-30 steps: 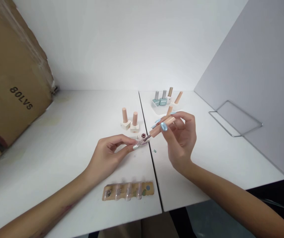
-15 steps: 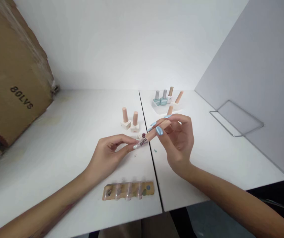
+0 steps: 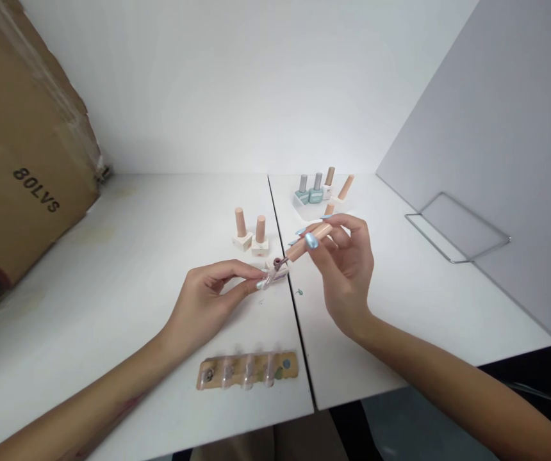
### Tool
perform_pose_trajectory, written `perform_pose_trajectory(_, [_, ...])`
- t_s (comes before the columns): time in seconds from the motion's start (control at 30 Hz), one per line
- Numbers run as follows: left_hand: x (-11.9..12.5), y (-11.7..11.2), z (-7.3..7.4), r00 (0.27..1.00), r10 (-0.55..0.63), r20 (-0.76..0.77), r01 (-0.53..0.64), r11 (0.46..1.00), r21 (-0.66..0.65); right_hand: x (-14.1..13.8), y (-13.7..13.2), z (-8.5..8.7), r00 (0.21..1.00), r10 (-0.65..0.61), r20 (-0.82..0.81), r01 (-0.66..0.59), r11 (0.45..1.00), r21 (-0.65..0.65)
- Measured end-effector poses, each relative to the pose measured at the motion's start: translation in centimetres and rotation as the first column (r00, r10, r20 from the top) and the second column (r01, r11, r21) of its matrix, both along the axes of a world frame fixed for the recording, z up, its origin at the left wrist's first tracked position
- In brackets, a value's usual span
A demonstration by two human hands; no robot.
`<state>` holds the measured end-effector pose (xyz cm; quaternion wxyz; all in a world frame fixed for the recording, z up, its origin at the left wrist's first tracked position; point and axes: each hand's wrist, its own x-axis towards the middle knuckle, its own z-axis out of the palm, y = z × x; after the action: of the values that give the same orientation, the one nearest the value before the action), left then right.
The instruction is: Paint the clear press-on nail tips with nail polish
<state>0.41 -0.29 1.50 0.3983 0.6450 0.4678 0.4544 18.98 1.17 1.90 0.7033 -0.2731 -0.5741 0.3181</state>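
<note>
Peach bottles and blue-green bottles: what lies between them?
In the head view, a dark seam between two white tabletops separates the peach bottles from the blue-green bottles.

The right hand [image 3: 345, 272] is pinching a peach-coloured polish brush cap [image 3: 303, 246] between thumb and fingers, tilting it down and to the left. A thin dark stem is reaching out of the cap and ending in a small brush [image 3: 278, 263], its tip dark with polish. The left hand [image 3: 202, 308] is gripping a pale, shimmering false nail [image 3: 270, 278] between thumb and forefinger, holding it low over the tabletop. The small brush is meeting the false nail or hovering just above it; the view is not settling which.
</note>
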Motion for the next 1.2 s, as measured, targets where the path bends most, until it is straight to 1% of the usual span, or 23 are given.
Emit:
perform_pose_trajectory(0.07, [-0.04,0.06,-0.13,1.0,-0.001,-0.002,0.001,1.0,0.004,0.15,0.23,-0.07,0.998,-0.048,-0.033,0.047,0.999,-0.021])
perform_pose_trajectory(0.13, [-0.06,0.12,-0.2,1.0,-0.004,-0.009,0.004,1.0,0.01,0.21,0.24,-0.09,0.998,-0.047,-0.041,0.048,0.999,0.012])
perform_pose_trajectory(0.27, [-0.09,0.18,-0.15,1.0,-0.018,-0.007,0.018,0.999,0.031,-0.09,-0.31,0.01,0.996,0.072,0.049,-0.077,0.99,0.115])
perform_pose_trajectory(0.33, [-0.1,0.19,-0.13,1.0,-0.024,-0.003,0.024,0.999,0.044,-0.19,-0.42,0.05,0.992,0.093,0.087,-0.104,0.986,0.128])
perform_pose_trajectory(0.37, [-0.12,0.21,-0.15,1.0,-0.026,-0.004,0.026,0.998,0.051,-0.18,-0.37,0.06,0.993,0.079,0.087,-0.09,0.988,0.123])
perform_pose_trajectory(0.47, [-0.17,0.25,-0.3,1.0,-0.029,-0.002,0.029,0.998,0.063,0.06,0.04,0.09,0.999,-0.017,0.039,0.014,0.997,0.081])
perform_pose_trajectory(0.53, [-0.21,0.26,-0.39,1.0,-0.03,0.005,0.03,0.997,0.069,0.2,0.19,0.12,0.999,-0.051,0.014,0.05,0.996,0.069])
perform_pose_trajectory(0.6, [-0.22,0.25,-0.39,0.999,-0.032,0.008,0.032,0.997,0.076,0.16,0.04,0.15,0.999,-0.037,0.027,0.034,0.994,0.105])
perform_pose_trajectory(0.7, [-0.18,0.19,-0.26,0.999,-0.046,0.013,0.044,0.996,0.081,-0.18,-0.48,0.18,0.994,0.046,0.102,-0.065,0.978,0.198])
perform_pose_trajectory(0.77, [-0.14,0.16,-0.19,0.999,-0.047,0.013,0.046,0.996,0.083,-0.33,-0.62,0.21,0.99,0.067,0.127,-0.094,0.972,0.215])
perform_pose_trajectory(0.8, [-0.14,0.15,-0.18,0.999,-0.043,0.009,0.042,0.995,0.086,-0.32,-0.56,0.23,0.99,0.058,0.126,-0.083,0.975,0.206])
perform_pose_trajectory(0.9, [-0.18,0.16,-0.25,1.0,-0.029,-0.007,0.03,0.995,0.095,-0.05,-0.1,0.37,0.994,-0.022,0.105,0.003,0.984,0.18])
perform_pose_trajectory(0.97, [-0.21,0.18,-0.3,1.0,-0.026,-0.015,0.028,0.995,0.098,0.13,0.1,0.45,0.994,-0.059,0.094,0.04,0.981,0.189])
perform_pose_trajectory(1.03, [-0.22,0.19,-0.28,0.999,-0.026,-0.021,0.028,0.995,0.099,0.12,-0.02,0.46,0.994,-0.054,0.095,0.032,0.976,0.215])
perform_pose_trajectory(1.1, [-0.22,0.19,-0.21,0.999,-0.038,-0.026,0.04,0.994,0.099,-0.05,-0.32,0.39,0.991,-0.005,0.133,-0.026,0.971,0.237])
perform_pose_trajectory(1.17, [-0.21,0.18,-0.13,0.998,-0.054,-0.032,0.057,0.994,0.098,-0.24,-0.53,0.27,0.985,0.02,0.173,-0.061,0.97,0.234])
perform_pose_trajectory(1.2, [-0.22,0.18,-0.1,0.998,-0.057,-0.037,0.061,0.993,0.1,-0.29,-0.53,0.21,0.984,0.013,0.18,-0.054,0.973,0.225])
